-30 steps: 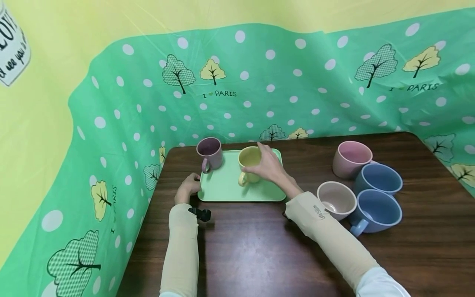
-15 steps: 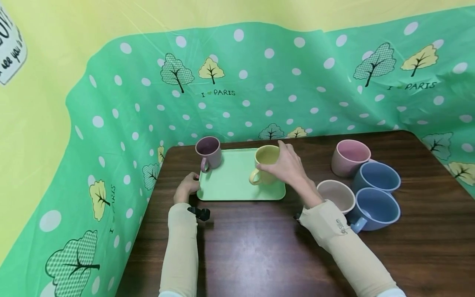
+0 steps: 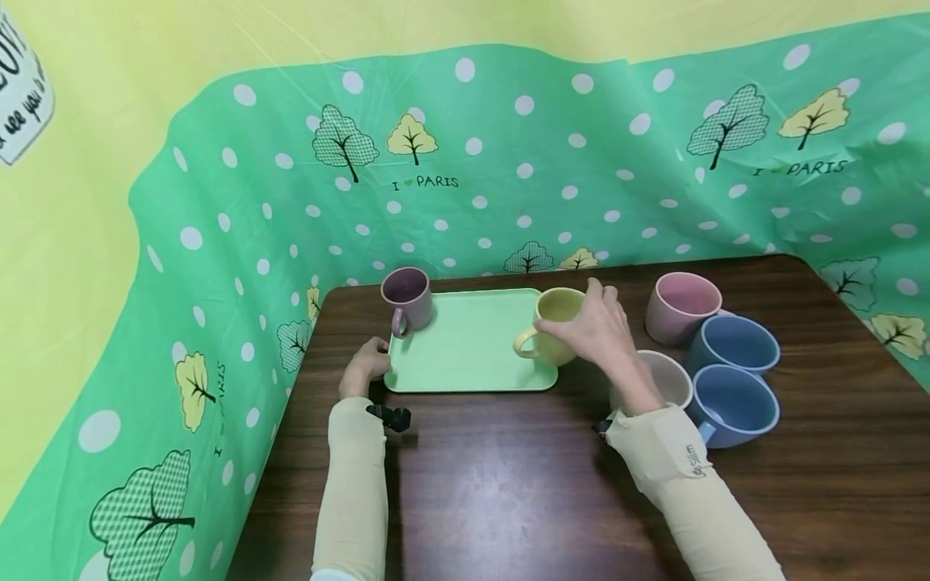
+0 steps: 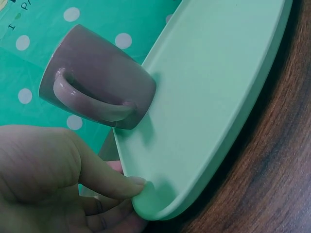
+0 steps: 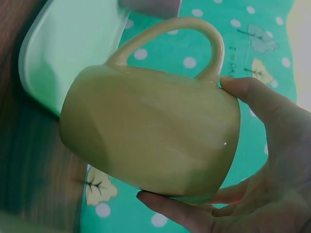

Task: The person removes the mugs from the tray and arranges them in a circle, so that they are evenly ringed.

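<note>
My right hand [image 3: 599, 331] grips a yellow mug [image 3: 554, 336] by its rim and holds it in the air over the right end of a light green tray [image 3: 465, 339]. The right wrist view shows the yellow mug [image 5: 150, 138] clear of the tray [image 5: 68, 53], its handle pointing away from my palm. My left hand [image 3: 369, 365] pinches the tray's near left corner, thumb on the rim [image 4: 141, 194]. A mauve mug [image 3: 407, 300] stands on the tray's far left corner, handle [image 4: 92, 99] toward me.
On the dark wooden table [image 3: 508, 484], right of the tray, stand a pink mug [image 3: 683, 308], a beige cup [image 3: 657, 381] and two blue cups [image 3: 737, 345] [image 3: 737, 403]. A green dotted cloth [image 3: 465, 161] rises behind and to the left.
My right hand has carried the yellow mug from the tray's middle toward its right edge, raised off the surface. The left hand has stayed on the tray's corner.
</note>
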### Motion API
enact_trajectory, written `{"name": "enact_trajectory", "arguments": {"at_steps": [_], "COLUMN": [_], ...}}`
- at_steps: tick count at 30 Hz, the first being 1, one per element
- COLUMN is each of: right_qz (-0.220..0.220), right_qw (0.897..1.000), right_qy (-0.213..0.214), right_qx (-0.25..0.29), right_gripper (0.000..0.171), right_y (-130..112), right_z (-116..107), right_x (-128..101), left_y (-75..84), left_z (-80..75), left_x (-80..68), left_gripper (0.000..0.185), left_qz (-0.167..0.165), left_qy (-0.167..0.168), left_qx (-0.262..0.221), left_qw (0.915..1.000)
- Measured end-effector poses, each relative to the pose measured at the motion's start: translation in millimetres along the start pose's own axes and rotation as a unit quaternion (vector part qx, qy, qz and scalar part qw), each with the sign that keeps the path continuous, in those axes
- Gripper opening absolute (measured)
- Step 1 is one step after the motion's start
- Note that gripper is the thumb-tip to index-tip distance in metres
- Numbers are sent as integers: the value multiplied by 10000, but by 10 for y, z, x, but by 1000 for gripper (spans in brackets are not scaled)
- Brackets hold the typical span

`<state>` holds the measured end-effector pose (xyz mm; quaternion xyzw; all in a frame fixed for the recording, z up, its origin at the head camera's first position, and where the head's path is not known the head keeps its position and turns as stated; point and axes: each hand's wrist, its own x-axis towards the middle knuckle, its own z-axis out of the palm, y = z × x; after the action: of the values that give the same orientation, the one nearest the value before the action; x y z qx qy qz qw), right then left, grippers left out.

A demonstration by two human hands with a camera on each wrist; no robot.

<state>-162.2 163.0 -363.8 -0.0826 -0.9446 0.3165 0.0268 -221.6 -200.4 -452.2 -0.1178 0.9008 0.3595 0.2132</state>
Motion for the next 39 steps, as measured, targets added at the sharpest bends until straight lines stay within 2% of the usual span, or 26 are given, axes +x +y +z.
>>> {"name": "enact_trajectory", "arguments": {"at_steps": [12, 23, 27, 34, 39], "right_qz": [243, 441, 500, 631, 701], "right_qw": [9995, 9980, 9970, 9951, 9948], "right_qy": [108, -93, -180, -354, -279], "right_qx": [-190, -437, -569, -675, -682], "right_gripper": [105, 100, 100, 103, 104], "right_y": [176, 284, 309, 363, 399], "right_z": [-79, -129, -149, -150, -126], "right_x": [5, -6, -11, -1, 3], "left_y": [-1, 3, 0, 23, 20], "left_z": [-5, -3, -2, -26, -31], "left_x": [12, -4, -3, -26, -19], "left_gripper": [44, 45, 45, 46, 46], "left_qz": [-32, 11, 87, 16, 34], "left_qy": [-11, -37, 0, -22, -95], "left_qx": [-24, -74, -102, 32, -62], "left_qw": [10000, 10000, 9999, 10000, 9999]}}
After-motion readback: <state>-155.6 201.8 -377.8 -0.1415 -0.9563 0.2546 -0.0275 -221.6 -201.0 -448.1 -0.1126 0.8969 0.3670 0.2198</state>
